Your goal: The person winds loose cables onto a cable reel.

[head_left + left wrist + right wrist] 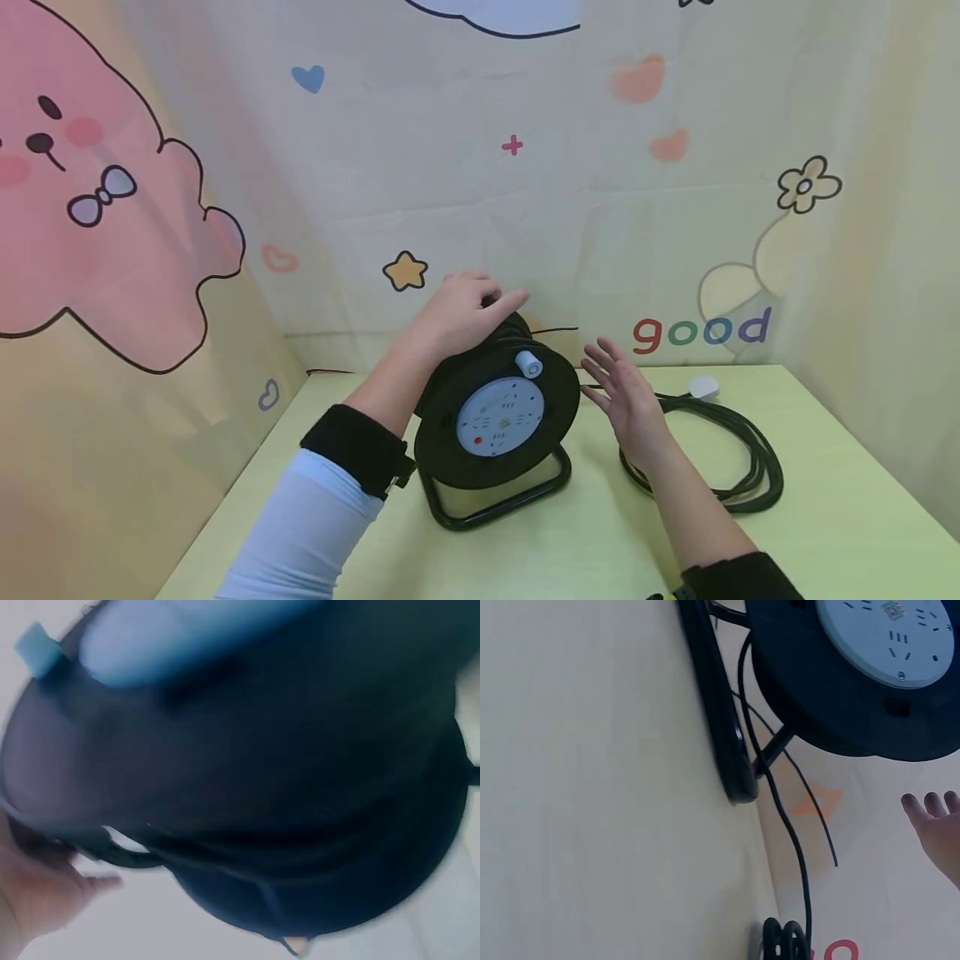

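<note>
A black cable reel with a round pale socket panel and a light blue crank knob stands on its tubular frame. My left hand grips the top of the reel at its carrying handle; the thumb sticks out to the right, and the hand hides most of the handle. My right hand hovers right of the reel, fingers spread and holding nothing. From the reel a black cable runs to a loose coil on the right, with a white plug at its back.
The reel and coil lie on a pale green table. Close behind and at both sides hangs a printed curtain with cartoon shapes and the word "good". A dark wristband is on the left wrist.
</note>
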Motion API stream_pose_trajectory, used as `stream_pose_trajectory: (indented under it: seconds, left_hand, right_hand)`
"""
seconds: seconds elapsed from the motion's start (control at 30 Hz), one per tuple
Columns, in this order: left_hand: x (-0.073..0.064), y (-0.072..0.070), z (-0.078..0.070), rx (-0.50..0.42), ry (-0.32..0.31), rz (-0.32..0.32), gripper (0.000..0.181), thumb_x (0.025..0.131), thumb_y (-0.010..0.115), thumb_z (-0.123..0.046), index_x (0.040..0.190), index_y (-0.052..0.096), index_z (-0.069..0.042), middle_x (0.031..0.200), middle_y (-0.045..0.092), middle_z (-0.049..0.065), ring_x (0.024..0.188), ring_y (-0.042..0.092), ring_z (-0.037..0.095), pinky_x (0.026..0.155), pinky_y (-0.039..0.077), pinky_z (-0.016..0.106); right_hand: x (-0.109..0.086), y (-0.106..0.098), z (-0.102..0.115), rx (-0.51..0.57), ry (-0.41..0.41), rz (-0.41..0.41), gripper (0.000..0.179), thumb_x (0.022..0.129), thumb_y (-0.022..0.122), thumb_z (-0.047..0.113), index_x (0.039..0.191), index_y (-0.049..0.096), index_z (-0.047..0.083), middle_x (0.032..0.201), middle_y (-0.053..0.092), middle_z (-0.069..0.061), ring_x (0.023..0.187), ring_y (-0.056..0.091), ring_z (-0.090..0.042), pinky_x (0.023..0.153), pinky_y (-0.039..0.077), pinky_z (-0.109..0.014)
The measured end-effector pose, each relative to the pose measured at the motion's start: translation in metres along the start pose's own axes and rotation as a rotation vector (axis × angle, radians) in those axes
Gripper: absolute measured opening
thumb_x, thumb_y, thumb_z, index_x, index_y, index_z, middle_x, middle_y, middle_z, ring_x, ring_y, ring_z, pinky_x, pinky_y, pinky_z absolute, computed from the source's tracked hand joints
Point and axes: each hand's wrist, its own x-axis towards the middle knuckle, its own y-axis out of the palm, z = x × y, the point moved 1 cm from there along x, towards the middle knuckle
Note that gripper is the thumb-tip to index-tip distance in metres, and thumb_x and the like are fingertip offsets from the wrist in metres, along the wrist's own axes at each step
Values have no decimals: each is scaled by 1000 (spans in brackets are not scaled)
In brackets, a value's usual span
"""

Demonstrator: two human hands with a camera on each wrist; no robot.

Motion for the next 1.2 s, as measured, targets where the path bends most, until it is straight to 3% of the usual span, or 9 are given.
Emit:
stream_pose_trajectory:
  seconds: [0.07, 0.13, 0.2, 0.27, 0.43, 0.67, 0.93, 1.2]
  left_hand:
    - [-1, -1, -10, 30, -148, 7, 65, 92, 35, -69, 90, 67, -13, 99, 59, 0, 97, 48, 15, 89, 41, 39]
    - [-2, -1, -18, 58, -284, 26, 76, 90, 32, -73, 112, 65, -9, 125, 53, 8, 116, 43, 23, 95, 41, 42]
    - [-2, -2, -23, 83, -380, 61, 82, 90, 32, -72, 131, 54, -5, 145, 36, 16, 130, 32, 30, 103, 33, 47]
    - [-1, -2, -25, 109, -423, 106, 79, 94, 33, -66, 140, 45, -3, 154, 16, 20, 135, 22, 35, 107, 27, 50]
    - [1, -1, -24, 97, -431, 147, 60, 99, 34, -45, 140, 43, -1, 155, 2, 22, 137, 18, 34, 107, 28, 50]
    - [1, 2, -24, 54, -410, 144, 59, 99, 32, -42, 142, 41, -2, 156, -1, 21, 139, 9, 35, 110, 21, 51]
    - [-3, 1, -12, 16, -338, 124, 54, 99, 33, -37, 141, 43, -5, 156, 13, 16, 138, 14, 31, 108, 25, 51]
    - [-10, -5, 3, -72, -282, 129, 52, 96, 34, -33, 141, 44, -8, 158, 3, 11, 134, 28, 26, 106, 29, 49]
  right_hand:
    - [2, 0, 4, 8, -12, -15, 48, 107, 20, 26, 151, 18, 9, 152, 24, -15, 136, 23, -31, 107, 13, -61]
    - [4, 0, 6, 21, -20, -26, 49, 107, 21, 28, 151, 18, 9, 152, 24, -15, 136, 23, -30, 107, 13, -61]
    - [5, 0, 8, 39, -31, -35, 50, 107, 22, 29, 151, 18, 8, 152, 24, -15, 136, 22, -31, 107, 13, -60]
    - [6, -1, 9, 44, -37, -49, 51, 107, 23, 32, 151, 17, 8, 152, 24, -16, 136, 22, -31, 108, 14, -59]
    - [5, -8, 9, 36, -31, -80, 53, 106, 26, 35, 151, 16, 9, 152, 23, -16, 136, 22, -30, 108, 15, -59]
    - [2, -12, 4, 24, -9, -92, 52, 107, 23, 32, 151, 15, 6, 151, 23, -18, 136, 22, -31, 107, 12, -62]
    - [0, -2, -2, 31, -11, -84, 48, 107, 21, 26, 150, 17, 5, 150, 25, -18, 135, 24, -31, 107, 13, -62]
    - [3, 13, -12, 60, 13, -53, 49, 107, 23, 26, 151, 17, 7, 151, 24, -15, 136, 23, -29, 108, 13, -60]
